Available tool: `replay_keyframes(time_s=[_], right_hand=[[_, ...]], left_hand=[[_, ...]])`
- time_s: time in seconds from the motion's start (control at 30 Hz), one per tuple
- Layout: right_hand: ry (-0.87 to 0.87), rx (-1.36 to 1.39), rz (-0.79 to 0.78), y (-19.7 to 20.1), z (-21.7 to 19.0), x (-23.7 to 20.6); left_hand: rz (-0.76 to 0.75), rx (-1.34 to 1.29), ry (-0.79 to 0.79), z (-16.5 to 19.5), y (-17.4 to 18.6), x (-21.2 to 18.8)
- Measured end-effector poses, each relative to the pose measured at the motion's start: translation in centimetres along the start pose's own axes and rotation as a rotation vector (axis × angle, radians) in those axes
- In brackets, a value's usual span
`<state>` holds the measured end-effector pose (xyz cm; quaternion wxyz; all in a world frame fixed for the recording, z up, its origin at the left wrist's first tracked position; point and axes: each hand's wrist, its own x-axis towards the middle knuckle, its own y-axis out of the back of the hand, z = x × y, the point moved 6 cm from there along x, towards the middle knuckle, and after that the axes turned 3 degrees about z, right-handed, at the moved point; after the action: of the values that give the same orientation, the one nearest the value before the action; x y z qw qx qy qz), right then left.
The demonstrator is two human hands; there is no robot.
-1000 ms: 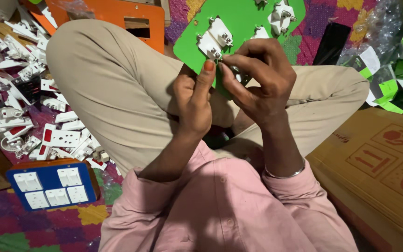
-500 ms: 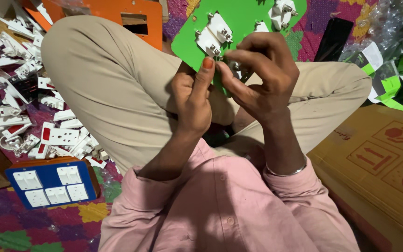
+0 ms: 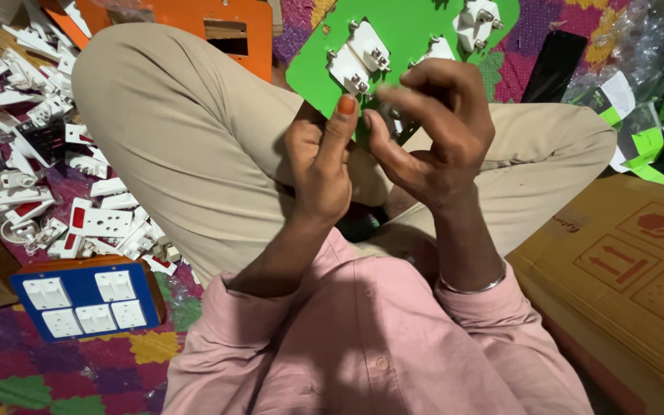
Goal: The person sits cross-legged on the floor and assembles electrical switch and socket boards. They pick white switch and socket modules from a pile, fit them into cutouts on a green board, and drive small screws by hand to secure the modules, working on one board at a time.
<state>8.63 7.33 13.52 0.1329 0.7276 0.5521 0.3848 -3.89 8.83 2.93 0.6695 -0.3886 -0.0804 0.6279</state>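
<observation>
**Green board, sockets part fitted**

Green plastic board (image 3: 401, 38) rests against the raised knees, back side up; head view only. The left hand (image 3: 320, 165) grips its lower edge, thumb raised, fingers curled behind it; the right hand (image 3: 432, 127) pinches at something small just below the board's fitted white socket (image 3: 359, 61), though what the fingertips clamp is too hidden to tell. At least three sockets sit mounted on the board; by my judgement the fitting is well under way, not finished. Left of the board lies a heap of loose white sockets (image 3: 48, 177); below that heap, a blue board (image 3: 86, 300) already filled; right of the green board, a cardboard box (image 3: 632, 269).
</observation>
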Motion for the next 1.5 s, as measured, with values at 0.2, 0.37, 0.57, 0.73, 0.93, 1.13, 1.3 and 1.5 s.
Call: replay_keyframes(time_s=[0.2,0.37,0.57,0.73,0.93,1.13,1.3,1.5], right_hand=[[0.007,-0.041,0.015,-0.1,-0.1,-0.1],[-0.007,-0.042,0.023,-0.1,0.2,-0.1],[-0.051,0.004,0.034,-0.5,0.3,0.2],[-0.087,-0.001,0.037,-0.5,0.2,0.4],[-0.109,0.047,0.077,-0.8,1.8,-1.2],[-0.278,0.205,0.399,5.6,10.0,-2.1],[-0.364,-0.239,-0.133,4.4,23.5,-0.4],[-0.357,-0.338,-0.339,0.8,28.6,-2.4]], left_hand=[[-0.054,0.046,-0.064,0.3,-0.2,-0.2],[-0.066,0.055,-0.068,0.5,-0.3,-0.4],[-0.076,0.052,-0.091,1.0,-0.7,-0.2],[-0.093,0.017,-0.102,0.2,-0.3,-0.2],[-0.01,0.001,-0.067,-1.8,1.4,-0.2],[0.086,-0.183,-0.024,-1.4,1.8,1.1],[0.151,-0.195,-0.104,1.0,2.0,1.6],[0.173,-0.113,-0.159,2.9,1.3,2.2]])
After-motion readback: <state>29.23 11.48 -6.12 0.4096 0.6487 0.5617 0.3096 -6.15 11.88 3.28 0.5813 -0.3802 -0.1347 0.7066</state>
